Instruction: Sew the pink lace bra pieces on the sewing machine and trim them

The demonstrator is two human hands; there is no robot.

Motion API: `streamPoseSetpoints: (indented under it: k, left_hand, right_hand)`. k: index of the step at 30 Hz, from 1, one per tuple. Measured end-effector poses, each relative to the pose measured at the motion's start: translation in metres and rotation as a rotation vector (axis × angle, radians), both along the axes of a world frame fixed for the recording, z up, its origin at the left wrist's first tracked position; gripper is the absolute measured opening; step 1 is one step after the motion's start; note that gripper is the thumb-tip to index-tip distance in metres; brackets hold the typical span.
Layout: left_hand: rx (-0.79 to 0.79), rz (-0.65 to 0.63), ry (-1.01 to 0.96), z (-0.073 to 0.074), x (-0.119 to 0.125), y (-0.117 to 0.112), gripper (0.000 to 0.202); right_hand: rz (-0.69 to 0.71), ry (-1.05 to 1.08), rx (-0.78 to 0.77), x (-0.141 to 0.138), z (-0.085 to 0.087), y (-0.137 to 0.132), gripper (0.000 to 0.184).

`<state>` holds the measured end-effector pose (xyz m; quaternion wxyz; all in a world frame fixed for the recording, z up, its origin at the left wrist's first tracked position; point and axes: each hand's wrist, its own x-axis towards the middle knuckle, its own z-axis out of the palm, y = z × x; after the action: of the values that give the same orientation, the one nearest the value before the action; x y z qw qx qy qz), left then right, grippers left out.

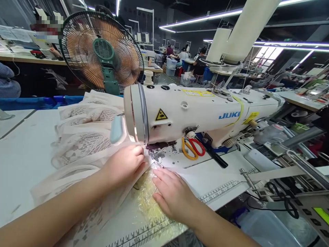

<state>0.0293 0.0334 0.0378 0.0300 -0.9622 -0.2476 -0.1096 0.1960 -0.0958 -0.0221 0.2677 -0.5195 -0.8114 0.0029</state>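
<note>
A white sewing machine [177, 103] marked JUKI stands in front of me, its needle area lit. Just left of the presser foot [154, 157], my left hand [125, 163] has its fingers curled onto pale lace fabric [87, 147]. The lace lies in folds across the left of the table, partly under my left forearm. My right hand [174, 192] lies fairly flat in front of the foot, fingers stretched out, fingertips at the fabric's edge. Beneath it is a yellowish, crinkled clear covering [147, 199]. The needle tip and exact stitching point are hidden.
Scissors with red and orange handles [193, 148] lie under the machine arm beside a black-handled tool [218, 159]. Printed ruler tape [144, 236] runs along the table's front. A large fan [102, 51] stands behind; a metal feeding frame [277, 171] is at right. Other people sit farther back.
</note>
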Motion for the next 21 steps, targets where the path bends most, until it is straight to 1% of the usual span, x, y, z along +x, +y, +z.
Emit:
streamPoseSetpoints:
  k: [2,4,5,6,8,10,11,13,15,16,18,21]
  left_hand:
    - [0.068,0.037,0.1,0.005,-0.007,-0.025,0.034]
    - [0.107,0.053,0.159,0.004,-0.022,-0.056,0.023]
    - [0.123,0.065,0.15,0.0,-0.031,-0.071,0.015]
    - [0.152,0.077,0.131,-0.006,-0.042,-0.084,0.019]
    - [0.242,0.103,0.084,-0.022,-0.063,-0.103,0.04]
    - [0.303,0.129,0.075,-0.039,-0.081,-0.109,0.047]
    - [0.315,0.146,0.083,-0.045,-0.088,-0.108,0.047]
    - [0.29,0.19,0.111,-0.054,-0.098,-0.098,0.046]
    - [0.222,0.223,0.119,-0.055,-0.104,-0.083,0.047]
    - [0.182,0.229,0.114,-0.053,-0.106,-0.074,0.047]
    - [0.106,0.222,0.107,-0.046,-0.111,-0.052,0.046]
    - [0.059,0.183,0.087,-0.035,-0.117,-0.018,0.048]
  right_hand:
    - [0.005,0.001,0.004,0.001,-0.001,0.0,0.029]
    - [0.006,-0.004,0.012,0.002,0.0,0.0,0.028]
    - [0.0,-0.016,0.022,0.001,0.001,0.001,0.028]
    - [-0.009,-0.04,0.033,0.001,0.002,0.003,0.028]
    - [-0.028,-0.127,0.036,-0.002,0.008,0.008,0.032]
    - [-0.05,-0.243,-0.032,-0.008,0.016,0.017,0.04]
    - [-0.062,-0.29,-0.081,-0.011,0.02,0.021,0.041]
    - [-0.089,-0.338,-0.164,-0.016,0.027,0.028,0.035]
    - [-0.111,-0.341,-0.192,-0.02,0.031,0.031,0.027]
    - [-0.119,-0.338,-0.19,-0.022,0.032,0.031,0.027]
    - [-0.127,-0.341,-0.184,-0.024,0.032,0.029,0.032]
    - [-0.136,-0.356,-0.202,-0.025,0.03,0.026,0.04]
